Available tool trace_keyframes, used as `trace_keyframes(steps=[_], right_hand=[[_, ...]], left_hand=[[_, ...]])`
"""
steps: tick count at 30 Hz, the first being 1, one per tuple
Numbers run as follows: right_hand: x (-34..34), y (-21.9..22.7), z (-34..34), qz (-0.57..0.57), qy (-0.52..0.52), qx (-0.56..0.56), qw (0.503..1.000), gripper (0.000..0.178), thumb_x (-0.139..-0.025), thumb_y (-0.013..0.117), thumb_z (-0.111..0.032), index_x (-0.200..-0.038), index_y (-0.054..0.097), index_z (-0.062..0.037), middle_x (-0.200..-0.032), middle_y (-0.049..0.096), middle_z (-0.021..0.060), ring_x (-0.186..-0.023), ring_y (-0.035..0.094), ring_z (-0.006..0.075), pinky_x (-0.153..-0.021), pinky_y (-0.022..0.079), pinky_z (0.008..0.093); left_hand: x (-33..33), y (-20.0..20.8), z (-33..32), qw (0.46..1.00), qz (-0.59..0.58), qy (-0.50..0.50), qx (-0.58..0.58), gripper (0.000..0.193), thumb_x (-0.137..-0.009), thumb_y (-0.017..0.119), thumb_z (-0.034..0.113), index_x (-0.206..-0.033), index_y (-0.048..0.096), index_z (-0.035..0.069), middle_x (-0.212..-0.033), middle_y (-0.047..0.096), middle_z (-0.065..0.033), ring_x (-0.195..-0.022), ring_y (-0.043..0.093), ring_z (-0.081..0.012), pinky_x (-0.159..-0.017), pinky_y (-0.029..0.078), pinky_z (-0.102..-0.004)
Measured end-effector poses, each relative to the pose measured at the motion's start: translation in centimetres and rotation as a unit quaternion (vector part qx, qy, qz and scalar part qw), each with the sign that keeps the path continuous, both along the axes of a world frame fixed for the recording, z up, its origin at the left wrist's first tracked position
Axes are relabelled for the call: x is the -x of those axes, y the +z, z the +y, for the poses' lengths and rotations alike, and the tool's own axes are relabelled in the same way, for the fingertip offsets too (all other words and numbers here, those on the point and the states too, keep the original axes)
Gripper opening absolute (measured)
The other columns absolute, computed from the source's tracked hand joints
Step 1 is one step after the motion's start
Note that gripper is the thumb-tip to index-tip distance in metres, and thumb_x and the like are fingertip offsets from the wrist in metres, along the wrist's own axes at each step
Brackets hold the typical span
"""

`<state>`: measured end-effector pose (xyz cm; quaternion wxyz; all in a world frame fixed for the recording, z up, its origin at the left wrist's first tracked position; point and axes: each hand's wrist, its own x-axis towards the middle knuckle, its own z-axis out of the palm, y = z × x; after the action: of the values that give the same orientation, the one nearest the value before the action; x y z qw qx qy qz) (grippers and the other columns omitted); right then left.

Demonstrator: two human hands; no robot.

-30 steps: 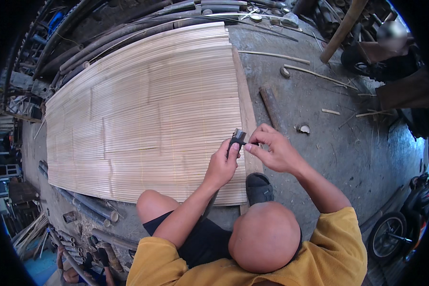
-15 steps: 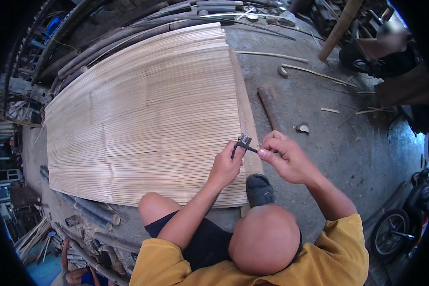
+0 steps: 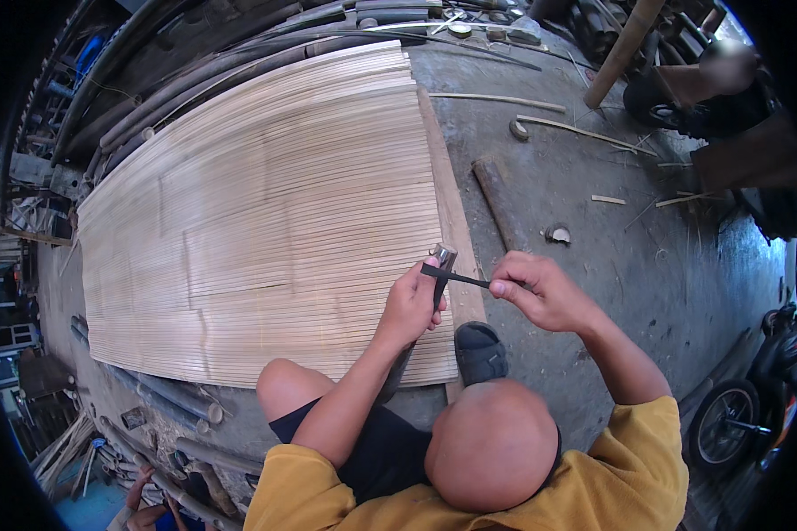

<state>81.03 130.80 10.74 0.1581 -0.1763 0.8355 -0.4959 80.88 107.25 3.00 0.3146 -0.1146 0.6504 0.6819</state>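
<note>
My left hand [image 3: 409, 303] is closed round what looks like a hammer [image 3: 445, 256], with a shiny metal head above the fist and a dark handle partly hidden by the fingers. Between my hands runs a narrow black strip [image 3: 460, 279]. One end lies at my left thumb, across the hammer just below its head. My right hand [image 3: 540, 290] pinches the other end between thumb and fingers. Both hands are above the right edge of a wide mat of pale, slender slats [image 3: 266, 212], which look like bamboo.
A pale board [image 3: 452, 203] runs along the mat's right edge, with my sandalled foot [image 3: 482, 351] beside it. On the concrete floor lie a brown pole piece [image 3: 499, 203] and loose slats [image 3: 584, 133]. Motorcycles [image 3: 724, 425] stand at the right. Dark poles [image 3: 173, 394] lie at the near left.
The strip's left end has shifted over the hammer below its head and it now stretches longer between my hands. My right hand has moved slightly right. The view has shifted a little.
</note>
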Motion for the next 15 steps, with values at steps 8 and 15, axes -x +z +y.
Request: trace_keyframes(steps=[8,15], right_hand=[[1.4,-6.2,1.9,0.099,0.066,-0.009,0.993,0.011,-0.097,0.065,-0.011,-0.102,0.067,-0.0017,-0.089,0.068,0.0159,-0.084,0.067,0.0338,-0.075,0.052,0.0409],[3.5,-5.8,-1.1,-0.008,0.113,0.097,0.989,0.016,-0.096,0.067,-0.012,-0.108,0.07,-0.0017,-0.097,0.072,0.0145,-0.092,0.07,0.0275,-0.081,0.054,0.0386]], left_hand=[[-0.3,1.3,-0.8,0.989,-0.037,-0.07,-0.128,0.063,-0.105,0.04,0.062,-0.11,0.06,0.002,-0.07,0.062,-0.0058,-0.051,0.057,-0.0108,-0.048,0.047,-0.0251],[-0.8,2.7,-2.5,0.982,-0.005,-0.146,-0.123,0.058,-0.102,0.048,0.061,-0.113,0.061,0.005,-0.076,0.063,-0.0036,-0.06,0.059,-0.0086,-0.055,0.047,-0.0228]])
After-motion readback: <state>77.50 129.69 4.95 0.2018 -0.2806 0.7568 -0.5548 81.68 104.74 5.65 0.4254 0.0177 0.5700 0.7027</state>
